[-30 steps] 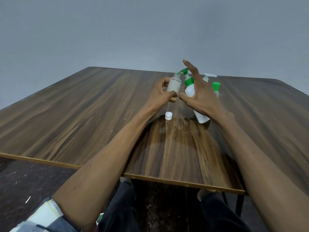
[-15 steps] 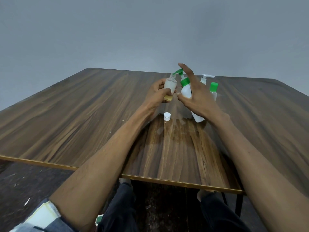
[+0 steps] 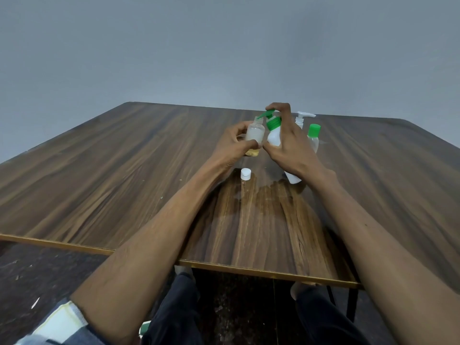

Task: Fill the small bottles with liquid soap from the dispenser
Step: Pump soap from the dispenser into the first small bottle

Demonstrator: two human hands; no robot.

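My left hand point(image 3: 230, 148) grips a small clear bottle point(image 3: 254, 134) with a little yellow soap at its bottom, its open neck under the green spout. My right hand point(image 3: 291, 148) wraps the white soap dispenser point(image 3: 273, 138), which leans left, and a curled finger presses down on its green pump head point(image 3: 270, 113). The small bottle's white cap point(image 3: 245, 174) lies on the table below the hands.
Behind my right hand stand a small bottle with a green cap point(image 3: 313, 135) and a white pump bottle point(image 3: 301, 119). The wooden table point(image 3: 124, 170) stretches wide to both sides; its near edge point(image 3: 249, 268) runs above my knees.
My right hand's fingers have curled from outstretched down onto the pump head. Both hands and the bottles have shifted slightly left and up.
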